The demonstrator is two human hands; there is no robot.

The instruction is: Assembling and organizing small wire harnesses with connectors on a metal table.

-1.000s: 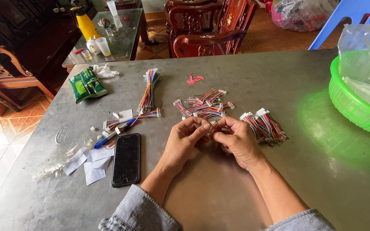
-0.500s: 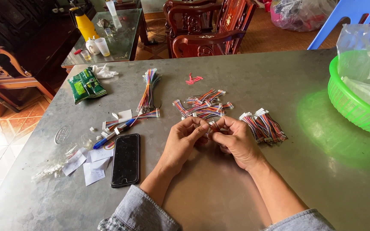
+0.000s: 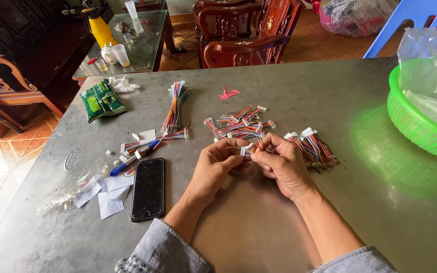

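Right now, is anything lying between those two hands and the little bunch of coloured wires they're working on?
Nothing visible does. The left hand and right hand already pinch the small wire piece between their fingertips, above the metal table. The loose pile of wires lies just beyond them, the sorted bundle beside the right hand.

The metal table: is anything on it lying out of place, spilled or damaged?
Nothing looks damaged or spilled. Small white paper scraps and a crumpled clear wrapper lie loose near the phone, a bit untidy. Both hands, left and right, hold one small wire bundle between them; other bundles lie in loose piles.
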